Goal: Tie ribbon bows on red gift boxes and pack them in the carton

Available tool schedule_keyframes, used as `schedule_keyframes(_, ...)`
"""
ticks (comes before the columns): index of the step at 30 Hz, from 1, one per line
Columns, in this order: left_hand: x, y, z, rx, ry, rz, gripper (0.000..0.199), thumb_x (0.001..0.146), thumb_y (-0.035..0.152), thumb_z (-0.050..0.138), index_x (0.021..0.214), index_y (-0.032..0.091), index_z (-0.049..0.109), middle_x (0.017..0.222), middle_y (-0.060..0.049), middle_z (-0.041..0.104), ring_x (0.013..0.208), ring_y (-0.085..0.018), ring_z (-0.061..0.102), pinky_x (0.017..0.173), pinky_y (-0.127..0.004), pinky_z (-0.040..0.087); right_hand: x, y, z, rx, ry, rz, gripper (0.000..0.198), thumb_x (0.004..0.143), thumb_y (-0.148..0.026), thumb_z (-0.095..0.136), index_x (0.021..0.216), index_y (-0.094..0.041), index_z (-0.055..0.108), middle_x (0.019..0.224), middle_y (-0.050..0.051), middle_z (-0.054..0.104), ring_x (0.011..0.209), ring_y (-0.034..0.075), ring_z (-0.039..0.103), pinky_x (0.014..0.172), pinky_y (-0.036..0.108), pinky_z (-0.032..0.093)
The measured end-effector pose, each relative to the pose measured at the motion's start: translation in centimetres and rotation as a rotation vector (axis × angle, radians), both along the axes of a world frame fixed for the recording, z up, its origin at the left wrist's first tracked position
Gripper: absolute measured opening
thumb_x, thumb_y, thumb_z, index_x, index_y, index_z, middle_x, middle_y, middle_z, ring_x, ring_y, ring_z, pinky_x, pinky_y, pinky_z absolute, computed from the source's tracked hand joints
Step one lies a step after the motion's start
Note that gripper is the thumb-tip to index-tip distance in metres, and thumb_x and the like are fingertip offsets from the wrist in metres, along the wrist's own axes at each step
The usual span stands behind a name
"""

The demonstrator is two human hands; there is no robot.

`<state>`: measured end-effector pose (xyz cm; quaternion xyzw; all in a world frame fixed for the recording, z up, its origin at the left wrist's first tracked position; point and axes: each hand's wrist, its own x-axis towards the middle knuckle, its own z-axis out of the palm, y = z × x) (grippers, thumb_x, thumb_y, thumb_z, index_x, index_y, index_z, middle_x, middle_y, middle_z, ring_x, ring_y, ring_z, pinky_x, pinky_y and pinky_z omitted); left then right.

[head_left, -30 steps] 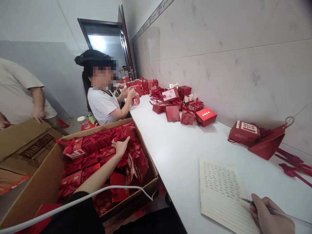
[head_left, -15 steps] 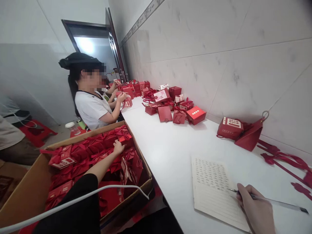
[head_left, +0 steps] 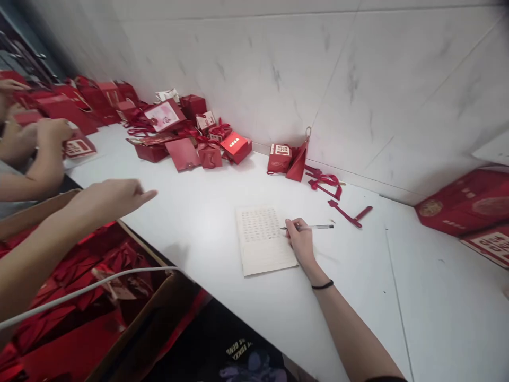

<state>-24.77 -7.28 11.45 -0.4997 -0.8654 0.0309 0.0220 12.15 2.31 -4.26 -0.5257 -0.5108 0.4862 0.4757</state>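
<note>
My right hand (head_left: 301,241) is closed on a pen (head_left: 318,227), its tip over a small lined notebook (head_left: 260,260) on the white table. Rows of handwriting cover the upper part of the page. My left hand (head_left: 113,197) hovers above the table edge and the box corner, slightly blurred. Its thumb stands apart and I see nothing in it; the other fingers are partly hidden. Below it, a cardboard box (head_left: 137,233) holds many red gift boxes (head_left: 71,339) with ribbons.
A heap of red gift boxes (head_left: 183,154) lies against the wall. Nearer stand a red box (head_left: 279,158) and red ribbons (head_left: 344,212). Larger red packaging (head_left: 465,201) sits at right. A co-worker's hands (head_left: 51,132) hold a red box at left. A white cable (head_left: 131,271) crosses the carton.
My left hand has lifted out of the carton and risen toward the table. The view has swung right. My right hand still holds the pen at the notebook.
</note>
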Motion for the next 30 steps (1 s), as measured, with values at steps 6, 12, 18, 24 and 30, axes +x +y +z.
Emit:
schedule_keyframes(6,14.2,10.3,-1.8,-0.033,-0.171,-0.506,0.028,0.082,0.041,0.047,0.08,0.017,0.062,0.082,-0.007,0.066,0.076,-0.023,0.061,0.067,-0.031,0.043,0.0,0.1,-0.3,0.0,0.057,0.007,0.041,0.07,-0.055,0.064,0.063,-0.021,0.042,0.048,-0.005,0.049,0.037,0.008,0.036,0.033,0.018,0.023)
schedule_keyframes(12,20.5,14.3,-11.9,0.269,-0.426,-0.656,0.02,0.082,0.027,0.047,0.071,0.016,0.06,0.08,-0.009,0.065,0.084,-0.022,0.056,0.08,-0.032,0.042,0.0,0.1,-0.5,-0.036,0.075,-0.004,0.04,0.07,-0.05,0.065,0.064,-0.022,0.037,0.045,-0.006,0.049,0.035,0.009,0.04,0.032,0.018,0.025)
schedule_keyframes(18,19.7,14.6,-14.7,0.384,-0.604,-0.633,0.021,0.08,0.032,0.052,0.063,0.019,0.052,0.069,-0.004,0.06,0.08,-0.02,0.051,0.077,-0.033,0.041,0.5,0.1,0.1,0.052,-0.03,-0.054,0.037,0.074,-0.044,0.061,0.058,-0.022,0.035,0.046,-0.005,0.047,0.043,0.012,0.048,0.04,0.02,0.034)
schedule_keyframes(24,20.2,14.6,-14.5,0.245,-0.507,-0.65,0.038,0.061,0.052,0.071,0.069,0.019,0.054,0.081,-0.005,0.06,0.088,-0.024,0.049,0.083,-0.038,0.037,0.8,0.1,0.7,0.025,-0.241,-0.043,0.033,0.073,-0.033,0.053,0.053,-0.022,0.029,0.042,-0.007,0.036,0.042,0.009,0.037,0.042,0.021,0.029)
schedule_keyframes(30,21.8,13.2,-13.9,0.109,-0.617,-0.742,0.013,0.08,0.029,0.05,0.075,0.019,0.056,0.084,-0.003,0.06,0.088,-0.021,0.05,0.081,-0.035,0.035,0.9,0.1,0.7,0.018,-0.279,-0.042,0.031,0.072,-0.029,0.05,0.053,-0.022,0.026,0.044,-0.008,0.031,0.043,0.009,0.034,0.043,0.021,0.027)
